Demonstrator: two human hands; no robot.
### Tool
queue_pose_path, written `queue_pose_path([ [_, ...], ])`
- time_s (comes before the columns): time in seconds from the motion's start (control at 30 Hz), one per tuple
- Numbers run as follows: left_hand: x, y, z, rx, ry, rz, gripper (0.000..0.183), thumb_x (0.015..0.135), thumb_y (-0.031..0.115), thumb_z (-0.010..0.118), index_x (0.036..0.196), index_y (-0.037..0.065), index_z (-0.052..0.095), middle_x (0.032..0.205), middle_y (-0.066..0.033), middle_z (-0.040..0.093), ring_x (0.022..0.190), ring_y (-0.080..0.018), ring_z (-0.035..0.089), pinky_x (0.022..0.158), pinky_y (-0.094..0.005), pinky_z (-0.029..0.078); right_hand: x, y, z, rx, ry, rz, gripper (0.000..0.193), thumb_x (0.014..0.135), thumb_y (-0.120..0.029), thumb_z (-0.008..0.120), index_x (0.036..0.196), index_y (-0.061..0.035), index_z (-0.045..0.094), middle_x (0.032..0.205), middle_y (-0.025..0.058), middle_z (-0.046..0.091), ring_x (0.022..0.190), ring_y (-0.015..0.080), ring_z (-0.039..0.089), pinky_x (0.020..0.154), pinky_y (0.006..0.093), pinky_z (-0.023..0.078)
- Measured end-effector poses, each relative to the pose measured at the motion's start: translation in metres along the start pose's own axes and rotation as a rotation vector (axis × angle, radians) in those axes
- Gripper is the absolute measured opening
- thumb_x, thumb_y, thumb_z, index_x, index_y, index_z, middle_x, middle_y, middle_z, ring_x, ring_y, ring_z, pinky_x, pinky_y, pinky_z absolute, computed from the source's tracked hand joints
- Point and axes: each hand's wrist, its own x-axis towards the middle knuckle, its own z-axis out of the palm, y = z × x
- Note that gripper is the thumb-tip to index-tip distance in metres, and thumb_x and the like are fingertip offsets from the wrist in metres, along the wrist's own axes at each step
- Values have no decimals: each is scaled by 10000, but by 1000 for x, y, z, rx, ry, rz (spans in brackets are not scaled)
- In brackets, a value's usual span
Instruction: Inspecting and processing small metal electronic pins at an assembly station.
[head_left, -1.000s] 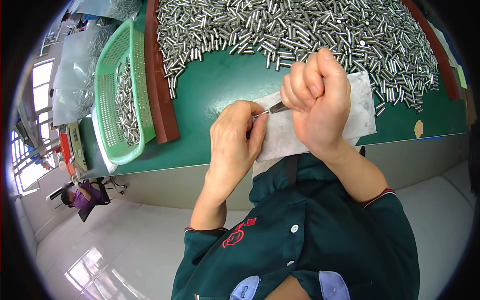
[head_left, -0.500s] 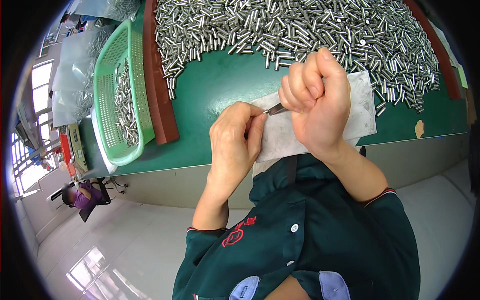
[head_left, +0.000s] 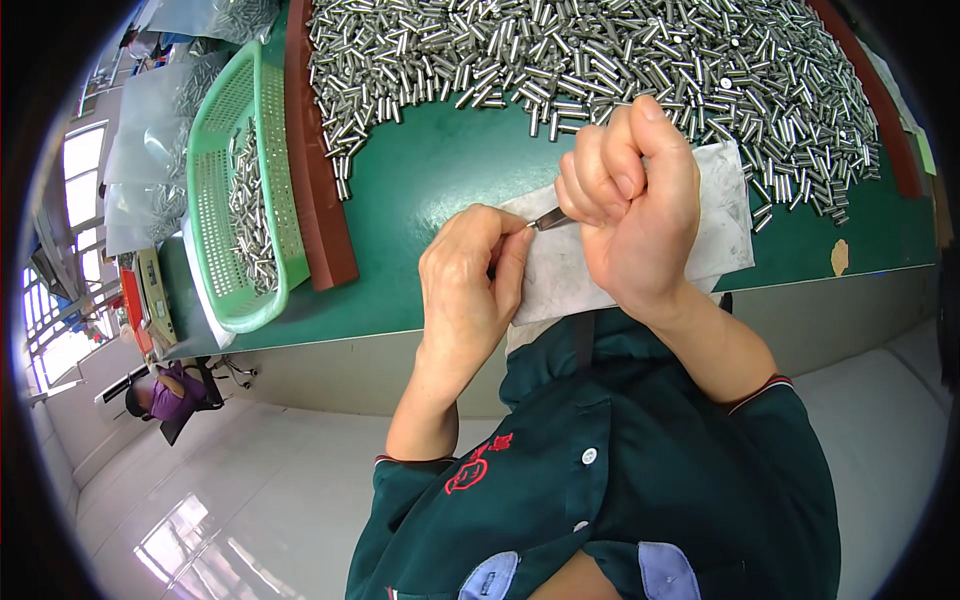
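Observation:
Over a stained white cloth (head_left: 555, 282) at the table's near edge, my two hands meet. My left hand (head_left: 462, 275) is closed in a pinch, thumb against forefinger, round a small metal pin (head_left: 531, 225) whose end just shows. In a fist, my right hand (head_left: 640, 225) grips a narrow, dark metal tool (head_left: 553, 217) that tapers to the left. Its tip touches or nearly touches the pin; its handle is hidden in my palm. Beyond the hands spreads a large heap of short, shiny metal pins (head_left: 600, 60) on the green table (head_left: 440, 160).
A green perforated basket (head_left: 280, 200) with metal pins stands at the left. Brown-red strips (head_left: 330, 240) border the heap on both sides. Clear plastic bags (head_left: 145, 150) of parts lie farther left. A person in purple (head_left: 175, 395) sits in the far left background.

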Motion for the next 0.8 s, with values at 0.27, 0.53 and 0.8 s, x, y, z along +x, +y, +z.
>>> queue_pose_path([
  [0.27,2,1,-1,-13,-1,6,107,658,-33,604,667,-6,501,567,-98,461,501,-237,451,472,-317,368,-1,3,6,-99,-12,-38,388,893,-256,278,533,-111,277,434,-14,252,394,70,158,378,227,165],
  [0.53,5,2,-2,-37,9,-1,104,664,-38,595,682,-8,496,573,-102,458,517,-238,457,481,-316,373,-1,2,7,-127,-47,-67,387,896,-252,269,537,-107,277,443,-10,250,395,72,158,383,232,162],
  [0.8,16,-9,-28,-1142,-86,-345,56,826,64,489,862,25,473,742,-27,437,581,-57,338,502,-178,285,-3,-1,1,-39,-29,-85,385,894,-250,259,535,-113,271,434,-15,248,384,71,153,385,237,165],
])
